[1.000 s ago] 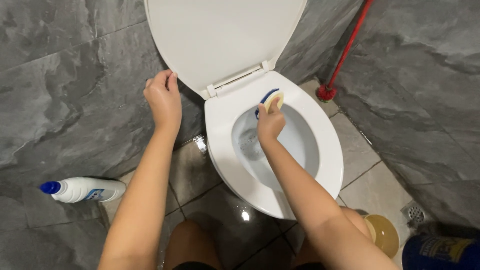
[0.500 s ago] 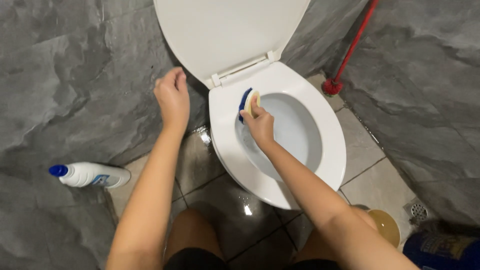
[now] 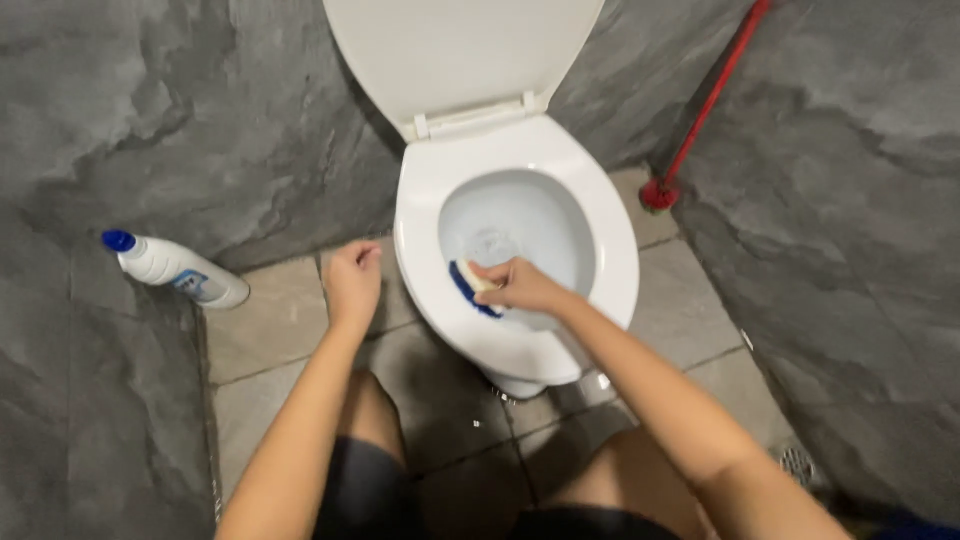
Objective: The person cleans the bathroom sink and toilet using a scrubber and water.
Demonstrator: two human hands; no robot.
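Sponge: a yellow pad with a blue scrubbing face (image 3: pixel 468 286) is pressing against the inner near-left wall of the toilet bowl (image 3: pixel 515 345), at about 7 o'clock on the rim.
Right hand: the right hand (image 3: pixel 520 284) is gripping the sponge, fingers curled tight around its yellow back, forearm crossing the rim from 5 o'clock.
Left hand: the left hand (image 3: pixel 352 280) is hovering above the floor tiles (image 3: pixel 265 330) just beside the bowl at 9 o'clock, fingers folded loosely inward, holding nothing.
Lid: the white lid (image 3: pixel 465 50) is standing raised at 12 o'clock, leaning toward the grey stone-look wall (image 3: pixel 200 120).
Bottle: a white cleaner bottle with a blue cap (image 3: pixel 175 268) is lying on its side well apart at 9 o'clock.
Red pole: a red-handled tool (image 3: pixel 700 110) is leaning in the corner at 2 o'clock.
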